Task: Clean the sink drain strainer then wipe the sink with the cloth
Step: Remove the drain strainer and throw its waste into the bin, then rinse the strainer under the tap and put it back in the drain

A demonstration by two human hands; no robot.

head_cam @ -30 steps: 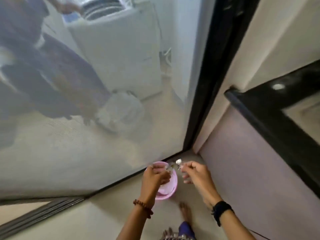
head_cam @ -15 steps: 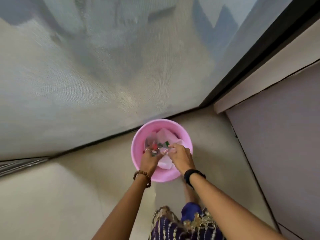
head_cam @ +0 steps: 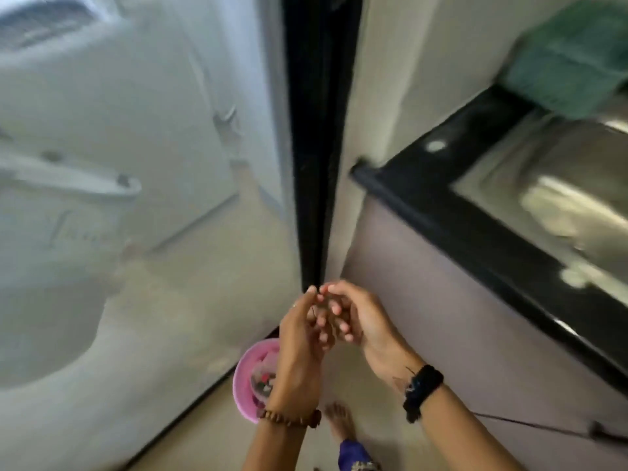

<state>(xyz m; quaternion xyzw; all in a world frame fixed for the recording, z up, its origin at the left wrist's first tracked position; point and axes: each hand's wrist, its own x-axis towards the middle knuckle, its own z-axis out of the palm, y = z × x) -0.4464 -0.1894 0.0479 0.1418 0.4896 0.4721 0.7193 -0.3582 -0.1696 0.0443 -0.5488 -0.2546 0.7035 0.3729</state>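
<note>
My left hand [head_cam: 299,348] and my right hand [head_cam: 356,321] are raised together in front of me, fingertips touching. The right hand's loosely bent fingers lie against the left palm. No strainer shows in either hand. Below the left hand a pink waste bin [head_cam: 243,389] stands on the floor with scraps inside. The steel sink [head_cam: 560,198] is at the upper right, set in a black counter [head_cam: 441,212]. A green cloth [head_cam: 571,59] lies on the counter behind the sink.
A glass sliding door with a black frame [head_cam: 316,130] fills the left, with white appliances behind it. A mauve cabinet front [head_cam: 458,334] stands under the counter. My bare foot [head_cam: 339,423] is beside the bin, and a thin dark cord [head_cam: 530,426] runs along the lower right.
My hands have lifted out of the pink bin and come together higher up. The view has swung up and right, so the sink and the green cloth now show.
</note>
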